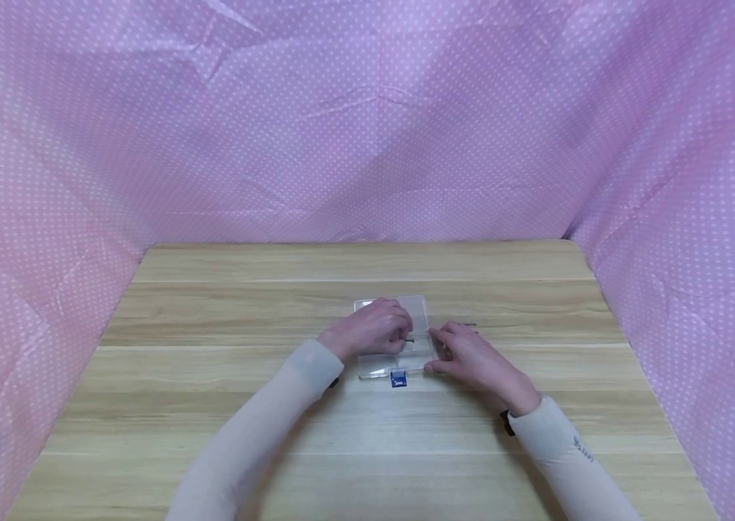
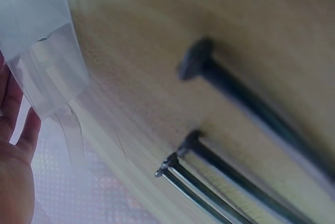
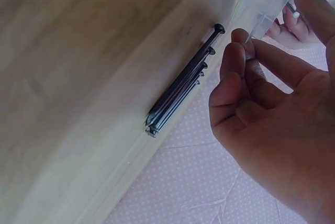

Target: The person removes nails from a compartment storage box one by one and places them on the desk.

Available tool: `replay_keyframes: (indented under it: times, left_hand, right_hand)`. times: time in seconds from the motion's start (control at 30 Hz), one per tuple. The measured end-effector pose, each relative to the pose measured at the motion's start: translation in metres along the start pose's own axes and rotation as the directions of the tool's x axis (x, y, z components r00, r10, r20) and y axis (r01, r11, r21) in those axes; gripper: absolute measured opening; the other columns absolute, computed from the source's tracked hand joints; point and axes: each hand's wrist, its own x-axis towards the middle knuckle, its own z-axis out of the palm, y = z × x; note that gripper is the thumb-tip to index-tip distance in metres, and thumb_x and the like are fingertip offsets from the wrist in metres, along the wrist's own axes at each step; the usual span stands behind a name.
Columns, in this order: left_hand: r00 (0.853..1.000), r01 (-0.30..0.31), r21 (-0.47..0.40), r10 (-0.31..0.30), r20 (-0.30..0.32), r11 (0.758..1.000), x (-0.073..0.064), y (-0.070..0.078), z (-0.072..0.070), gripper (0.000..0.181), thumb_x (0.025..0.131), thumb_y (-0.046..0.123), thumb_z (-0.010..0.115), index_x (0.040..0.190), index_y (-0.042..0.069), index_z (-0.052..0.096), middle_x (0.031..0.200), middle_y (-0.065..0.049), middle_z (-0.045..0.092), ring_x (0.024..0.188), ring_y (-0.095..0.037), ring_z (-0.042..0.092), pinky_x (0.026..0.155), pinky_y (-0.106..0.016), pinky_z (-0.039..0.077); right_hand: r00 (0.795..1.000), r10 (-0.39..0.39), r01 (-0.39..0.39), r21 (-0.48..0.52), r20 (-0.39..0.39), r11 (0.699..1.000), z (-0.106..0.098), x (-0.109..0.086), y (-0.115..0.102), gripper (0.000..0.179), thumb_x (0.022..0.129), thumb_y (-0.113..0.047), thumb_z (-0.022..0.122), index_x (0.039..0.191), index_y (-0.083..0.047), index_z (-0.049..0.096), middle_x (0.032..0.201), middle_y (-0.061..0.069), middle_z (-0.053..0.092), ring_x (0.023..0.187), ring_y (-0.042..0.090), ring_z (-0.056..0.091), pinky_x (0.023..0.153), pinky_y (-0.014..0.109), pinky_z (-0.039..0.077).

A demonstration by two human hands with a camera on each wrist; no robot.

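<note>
A clear plastic box (image 1: 374, 367) lies on the wooden table, with a small blue piece (image 1: 398, 379) at its front edge. Over the box, my left hand (image 1: 377, 327) pinches a nail (image 1: 410, 340) in curled fingers, its head sticking out to the right. My right hand (image 1: 474, 358) grips the box's right side, thumb near the front corner and fingers further back. In the right wrist view, that hand (image 3: 282, 98) has its fingertips at the edge of the clear plastic (image 3: 261, 4). The left hand's fingertips are partly hidden in the head view.
Several dark nails (image 3: 180, 80) of different lengths lie side by side on the table, just beyond the right hand. Large in the left wrist view are nails (image 2: 251, 103) on the wood. Pink dotted cloth (image 1: 367, 130) hangs behind and at both sides of the table (image 1: 211, 311).
</note>
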Motion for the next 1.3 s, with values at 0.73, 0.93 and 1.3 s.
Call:
replay_keyframes:
  times: [0.73,0.93,1.3]
  left_hand:
    - [0.986,0.106,-0.308,-0.14,-0.089,0.945,-0.005,0.003,-0.005,0.014,0.09,0.014,0.072,0.104,0.015,0.075,0.095,0.011,0.067,0.089,-0.007,0.058,0.084,-0.027,0.049]
    - [0.982,0.114,-0.306,-0.153,-0.107,0.945,-0.007,0.005,-0.01,0.013,0.094,0.014,0.073,0.105,0.017,0.077,0.102,0.009,0.071,0.097,-0.009,0.06,0.092,-0.029,0.05]
    - [0.981,0.015,-0.251,-0.063,-0.183,0.968,-0.016,0.008,-0.024,0.012,0.094,0.012,0.077,0.106,0.015,0.08,0.105,0.004,0.076,0.103,-0.014,0.066,0.102,-0.033,0.049]
  right_hand:
    - [1.0,-0.002,0.002,-0.009,-0.007,1.0,0.0,-0.002,0.0,0.066,0.088,-0.035,0.083,0.135,0.006,0.062,0.096,0.001,0.053,0.084,0.018,0.047,0.071,0.032,0.041]
    - [1.0,0.002,-0.002,-0.005,-0.009,1.0,0.0,-0.001,0.0,0.066,0.089,-0.035,0.083,0.136,0.006,0.062,0.098,0.002,0.054,0.085,0.018,0.048,0.072,0.032,0.042]
    - [1.0,0.007,-0.007,-0.007,-0.006,1.0,0.001,-0.002,0.0,0.067,0.088,-0.036,0.083,0.137,0.006,0.061,0.101,0.001,0.056,0.085,0.018,0.048,0.073,0.032,0.043]
